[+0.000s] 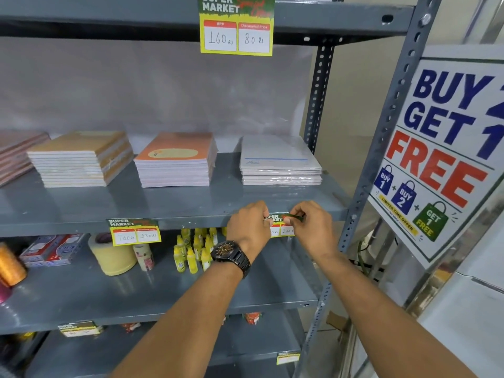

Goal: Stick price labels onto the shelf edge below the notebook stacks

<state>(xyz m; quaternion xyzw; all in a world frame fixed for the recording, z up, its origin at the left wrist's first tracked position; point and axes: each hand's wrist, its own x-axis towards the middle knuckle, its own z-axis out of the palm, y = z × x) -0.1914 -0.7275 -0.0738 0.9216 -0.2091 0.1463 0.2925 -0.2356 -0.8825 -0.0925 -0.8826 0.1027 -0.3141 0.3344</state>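
A yellow and green price label (281, 226) lies against the grey shelf edge (191, 223), below the white plastic-wrapped notebook stack (281, 165). My left hand (249, 223), with a black watch on its wrist, pinches the label's left top corner. My right hand (313, 227) pinches its right top corner. Another price label (134, 232), reading 700 and 350, is stuck to the same edge further left, below the gap between the tan notebook stack (81, 159) and the orange notebook stack (176, 160). Both hands cover part of the label they hold.
A larger price label (236, 28) hangs from the shelf above. Yellow glue bottles (192, 252), a tape roll (111, 253) and boxes sit on the shelf below. A perforated upright post (381, 148) and a "Buy 2 Get 1 Free" sign (441, 148) stand right.
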